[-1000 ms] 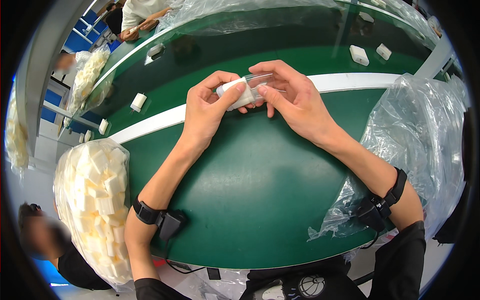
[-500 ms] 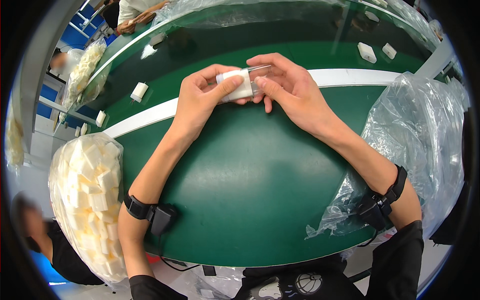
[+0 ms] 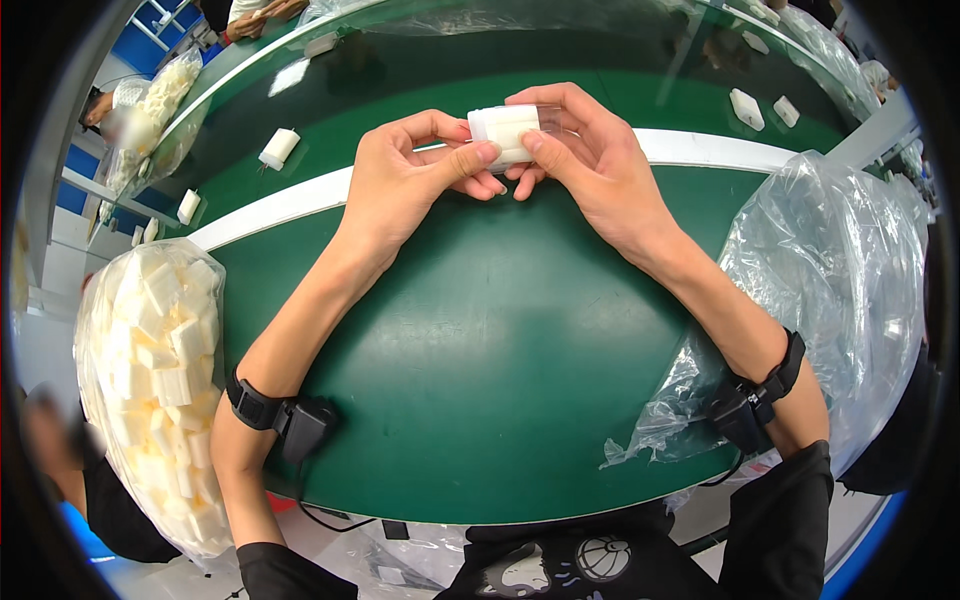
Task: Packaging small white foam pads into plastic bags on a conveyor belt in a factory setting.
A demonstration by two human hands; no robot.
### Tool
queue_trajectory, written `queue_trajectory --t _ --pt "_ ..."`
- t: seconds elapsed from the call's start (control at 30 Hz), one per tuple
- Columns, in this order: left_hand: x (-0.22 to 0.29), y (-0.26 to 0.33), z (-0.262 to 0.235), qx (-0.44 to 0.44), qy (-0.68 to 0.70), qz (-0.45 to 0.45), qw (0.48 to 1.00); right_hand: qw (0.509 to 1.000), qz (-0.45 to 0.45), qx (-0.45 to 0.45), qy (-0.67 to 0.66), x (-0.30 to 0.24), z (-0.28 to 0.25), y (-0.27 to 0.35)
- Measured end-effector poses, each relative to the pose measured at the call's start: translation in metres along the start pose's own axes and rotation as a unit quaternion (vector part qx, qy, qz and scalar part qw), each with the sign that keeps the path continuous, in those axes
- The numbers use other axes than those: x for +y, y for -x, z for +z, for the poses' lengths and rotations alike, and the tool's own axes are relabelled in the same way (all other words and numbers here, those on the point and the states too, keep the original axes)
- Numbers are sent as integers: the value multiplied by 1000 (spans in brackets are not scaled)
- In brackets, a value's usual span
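Thumbs and fingertips of the left hand [image 3: 408, 178] and right hand [image 3: 600, 180] clamp a white block [image 3: 505, 128] between them — clear sleeve [image 3: 549, 117] at its right end — with both wrists angled inward, forearms [image 3: 322, 310] spreading wide above the green table [image 3: 480, 370].

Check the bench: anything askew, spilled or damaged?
Nothing looks spilled or visibly broken. Untidiest is the clear plastic bag, lying rumpled over the right side of the table, partly beneath the right forearm. The white piece in the left hand and right hand shows no evident damage.
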State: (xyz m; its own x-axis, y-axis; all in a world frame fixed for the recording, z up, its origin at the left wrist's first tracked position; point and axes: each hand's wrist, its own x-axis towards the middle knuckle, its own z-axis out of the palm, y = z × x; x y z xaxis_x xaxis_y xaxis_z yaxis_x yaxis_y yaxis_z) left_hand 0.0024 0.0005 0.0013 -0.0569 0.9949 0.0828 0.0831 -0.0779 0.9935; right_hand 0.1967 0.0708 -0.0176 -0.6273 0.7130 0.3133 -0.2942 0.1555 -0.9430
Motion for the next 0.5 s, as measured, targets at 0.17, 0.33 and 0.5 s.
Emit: queue_trajectory --t 0.17,0.33,0.5 --pt "0 -2 -1 -10 -14 57 998 999 -23 4 26 -1 -1 -1" --pt "1 -2 1 10 8 49 999 999 -27 4 33 0 -2 0" --pt "3 0 -2 7 -12 24 1000 999 -20 -14 41 1 -2 0"
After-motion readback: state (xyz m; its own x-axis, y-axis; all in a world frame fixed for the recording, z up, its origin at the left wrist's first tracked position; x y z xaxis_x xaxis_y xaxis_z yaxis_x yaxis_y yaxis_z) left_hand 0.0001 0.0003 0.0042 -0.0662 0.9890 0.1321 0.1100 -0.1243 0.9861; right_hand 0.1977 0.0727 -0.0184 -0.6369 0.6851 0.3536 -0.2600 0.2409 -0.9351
